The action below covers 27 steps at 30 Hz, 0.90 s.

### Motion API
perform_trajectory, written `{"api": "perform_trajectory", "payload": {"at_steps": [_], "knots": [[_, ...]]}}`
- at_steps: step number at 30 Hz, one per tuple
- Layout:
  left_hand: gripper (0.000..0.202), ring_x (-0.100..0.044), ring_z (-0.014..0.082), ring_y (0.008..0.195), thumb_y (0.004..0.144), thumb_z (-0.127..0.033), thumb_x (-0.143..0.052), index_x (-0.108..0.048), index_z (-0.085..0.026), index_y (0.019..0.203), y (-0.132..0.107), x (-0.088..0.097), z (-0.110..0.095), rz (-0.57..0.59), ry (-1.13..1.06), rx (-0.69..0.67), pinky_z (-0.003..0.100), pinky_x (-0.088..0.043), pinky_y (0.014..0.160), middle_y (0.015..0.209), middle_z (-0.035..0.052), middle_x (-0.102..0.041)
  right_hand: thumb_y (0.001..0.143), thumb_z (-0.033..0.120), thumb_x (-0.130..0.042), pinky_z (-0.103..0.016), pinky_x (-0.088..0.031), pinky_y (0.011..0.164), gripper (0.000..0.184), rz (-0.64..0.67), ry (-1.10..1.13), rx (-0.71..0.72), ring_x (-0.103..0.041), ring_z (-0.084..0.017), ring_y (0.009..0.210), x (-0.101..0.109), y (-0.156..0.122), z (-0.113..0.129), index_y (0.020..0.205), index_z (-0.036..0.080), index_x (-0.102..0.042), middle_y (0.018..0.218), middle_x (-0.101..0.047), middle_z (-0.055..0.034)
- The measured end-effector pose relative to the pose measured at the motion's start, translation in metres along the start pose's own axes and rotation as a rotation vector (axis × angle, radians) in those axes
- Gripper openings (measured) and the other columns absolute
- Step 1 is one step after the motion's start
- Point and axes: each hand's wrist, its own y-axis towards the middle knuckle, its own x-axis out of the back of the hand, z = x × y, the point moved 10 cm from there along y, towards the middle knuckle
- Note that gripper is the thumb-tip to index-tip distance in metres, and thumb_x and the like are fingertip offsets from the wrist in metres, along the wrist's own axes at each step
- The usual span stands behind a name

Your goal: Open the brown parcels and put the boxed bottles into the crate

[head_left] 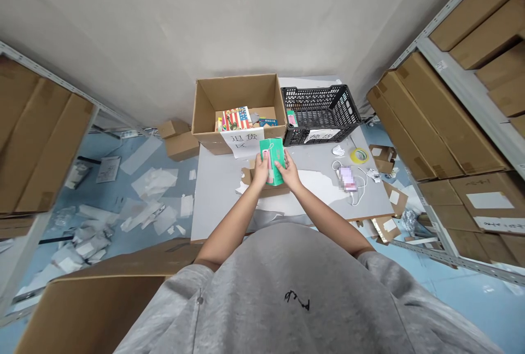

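Note:
My left hand [260, 171] and my right hand [286, 172] grip a teal-green product box [273, 161] from either side, just above the grey table top [221, 201]. The box stands upright, with a pale pink picture on its face, and my fingers cover its lower part. Under my hands lies a flattened piece of brown cardboard [266, 190], partly hidden by them. Ahead, an open cardboard carton [238, 91] holds a colourful striped box [237, 119] and other small packages.
A black plastic crate [322, 113] stands next to the carton, with a paper sign on it. To the right lie a yellow tape roll [359, 155], a blurred phone [346, 178] with a white cable, and cardboard scraps. Carton-filled shelves flank both sides; paper litter covers the floor.

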Motion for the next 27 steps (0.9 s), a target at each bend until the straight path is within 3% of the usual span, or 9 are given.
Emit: {"api": "perform_trajectory", "payload": {"at_steps": [5, 10, 13, 16, 18, 20, 24, 27], "knots": [[0.064, -0.069, 0.0264, 0.118, 0.084, -0.068, -0.075, -0.053, -0.023, 0.124, 0.000, -0.005, 0.002, 0.016, -0.261, 0.047, 0.043, -0.055, 0.104, 0.127, 0.0116, -0.070, 0.080, 0.071, -0.076, -0.052, -0.043, 0.123, 0.087, 0.007, -0.053, 0.013, -0.055, -0.032, 0.144, 0.002, -0.002, 0.003, 0.154, 0.030, -0.056, 0.156, -0.058, -0.0094], [0.069, -0.071, 0.0292, 0.114, 0.082, -0.079, -0.069, -0.062, -0.024, 0.123, -0.006, -0.008, -0.001, 0.110, -0.423, 0.064, 0.046, -0.057, 0.101, 0.123, 0.0111, -0.072, 0.070, 0.067, -0.085, -0.049, -0.051, 0.115, 0.083, 0.168, 0.032, -0.098, -0.062, -0.030, 0.135, -0.003, 0.006, -0.009, 0.139, 0.027, -0.062, 0.140, -0.068, -0.0100], [0.065, -0.066, 0.0304, 0.121, 0.084, -0.082, -0.065, -0.067, -0.024, 0.114, -0.005, 0.004, -0.018, 0.058, -0.225, -0.028, 0.046, -0.053, 0.106, 0.122, 0.0112, -0.069, 0.066, 0.060, -0.089, -0.048, -0.056, 0.107, 0.078, 0.201, -0.051, -0.085, -0.069, -0.029, 0.119, 0.001, 0.005, -0.011, 0.129, 0.025, -0.061, 0.127, -0.073, -0.0097], [0.058, -0.059, 0.0290, 0.131, 0.089, -0.072, -0.067, -0.067, -0.025, 0.122, -0.002, 0.024, -0.058, -0.040, 0.047, -0.210, 0.042, -0.048, 0.111, 0.134, 0.0117, -0.063, 0.068, 0.052, -0.088, -0.047, -0.058, 0.100, 0.069, 0.084, -0.313, 0.011, -0.070, -0.029, 0.109, 0.018, 0.001, 0.000, 0.125, 0.025, -0.059, 0.119, -0.073, -0.0069], [0.057, -0.059, 0.0287, 0.131, 0.090, -0.062, -0.072, -0.064, -0.025, 0.133, 0.002, 0.030, -0.087, -0.035, 0.173, -0.312, 0.041, -0.047, 0.110, 0.136, 0.0121, -0.062, 0.069, 0.046, -0.086, -0.047, -0.058, 0.096, 0.066, 0.030, -0.504, 0.062, -0.070, -0.030, 0.106, 0.025, -0.004, 0.010, 0.125, 0.026, -0.058, 0.117, -0.073, -0.0060], [0.051, -0.062, 0.0297, 0.123, 0.086, -0.053, -0.078, -0.068, -0.024, 0.127, 0.007, 0.029, -0.107, 0.025, 0.332, -0.346, 0.042, -0.047, 0.108, 0.127, 0.0113, -0.067, 0.071, 0.042, -0.084, -0.045, -0.058, 0.092, 0.064, 0.010, -0.636, 0.094, -0.070, -0.031, 0.105, 0.026, -0.008, 0.019, 0.127, 0.026, -0.058, 0.118, -0.073, -0.0068], [0.031, -0.067, 0.0284, 0.108, 0.088, -0.046, -0.074, -0.076, -0.022, 0.108, 0.017, 0.027, -0.116, 0.110, 0.402, -0.296, 0.040, -0.052, 0.096, 0.115, 0.0089, -0.074, 0.074, 0.041, -0.081, -0.045, -0.058, 0.089, 0.065, -0.020, -0.758, 0.125, -0.070, -0.033, 0.109, 0.025, -0.011, 0.026, 0.133, 0.025, -0.056, 0.124, -0.072, -0.0088], [0.030, -0.069, 0.0264, 0.099, 0.093, -0.048, -0.067, -0.077, -0.022, 0.105, 0.020, 0.030, -0.110, 0.106, 0.342, -0.283, 0.037, -0.053, 0.089, 0.107, 0.0069, -0.077, 0.075, 0.041, -0.081, -0.044, -0.058, 0.088, 0.065, -0.027, -0.769, 0.141, -0.070, -0.033, 0.110, 0.028, -0.013, 0.022, 0.133, 0.026, -0.055, 0.126, -0.072, -0.0083]]}}
